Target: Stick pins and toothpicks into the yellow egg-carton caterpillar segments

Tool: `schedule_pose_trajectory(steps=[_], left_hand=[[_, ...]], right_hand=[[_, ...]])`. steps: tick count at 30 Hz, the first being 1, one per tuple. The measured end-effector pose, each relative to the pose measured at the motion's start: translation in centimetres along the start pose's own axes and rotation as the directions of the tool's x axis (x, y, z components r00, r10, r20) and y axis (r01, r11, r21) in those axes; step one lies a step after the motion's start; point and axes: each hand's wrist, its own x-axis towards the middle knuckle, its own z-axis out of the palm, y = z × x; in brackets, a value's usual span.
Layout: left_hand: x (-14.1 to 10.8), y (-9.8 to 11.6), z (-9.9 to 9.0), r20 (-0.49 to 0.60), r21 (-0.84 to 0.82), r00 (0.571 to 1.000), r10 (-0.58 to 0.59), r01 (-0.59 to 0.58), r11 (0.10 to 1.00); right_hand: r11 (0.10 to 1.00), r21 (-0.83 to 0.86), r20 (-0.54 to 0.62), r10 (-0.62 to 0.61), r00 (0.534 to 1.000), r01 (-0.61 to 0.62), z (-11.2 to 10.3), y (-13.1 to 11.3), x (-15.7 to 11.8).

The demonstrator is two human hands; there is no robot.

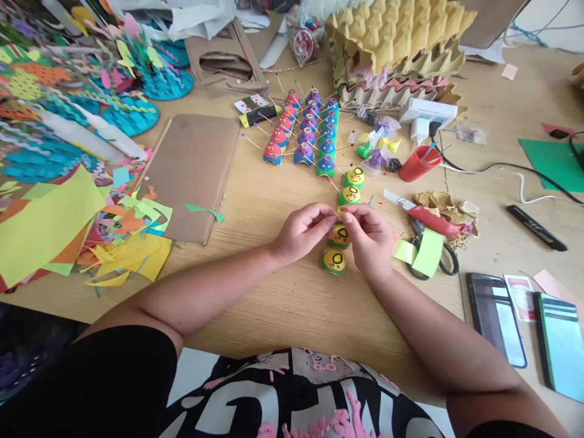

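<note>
My left hand (308, 230) and my right hand (370, 236) meet over a row of painted egg-carton cups. Thumb and forefinger are pinched on each, tip to tip; whatever they hold is too small and covered to make out. Beneath my fingers a yellow-and-green cup (340, 236) shows partly, with a dark ring on its face. Closer to me sits another yellow cup (333, 261). Beyond my fingertips stand two more, a yellow cup (349, 196) and a farther one (353, 177), with ball-headed pins sticking out beside them.
Behind are pinned rows of red (272, 152), purple (304, 153) and blue-green cups (325, 164). Left lie cardboard (194, 164) and paper scraps (50, 219). Rightward are a red cup (416, 163), a red-handled cutter (433, 219), scissors (449, 260) and phones (495, 316). Egg trays (396, 36) stand behind.
</note>
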Motion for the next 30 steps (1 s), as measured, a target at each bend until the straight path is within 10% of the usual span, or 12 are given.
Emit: schedule_pose_trajectory(steps=[16,30], left_hand=[[0.0,-0.1,0.1,0.02,0.009,1.0,-0.003,0.003,1.0],[0.9,-0.5,0.0,-0.115,0.109,0.991,0.072,-0.059,0.992]], right_hand=[[1.0,0.003,0.019,0.004,1.0,-0.004,0.1,0.3,0.0],[0.888,-0.313,0.03,-0.345,0.938,0.337,0.3,1.6,-1.1]])
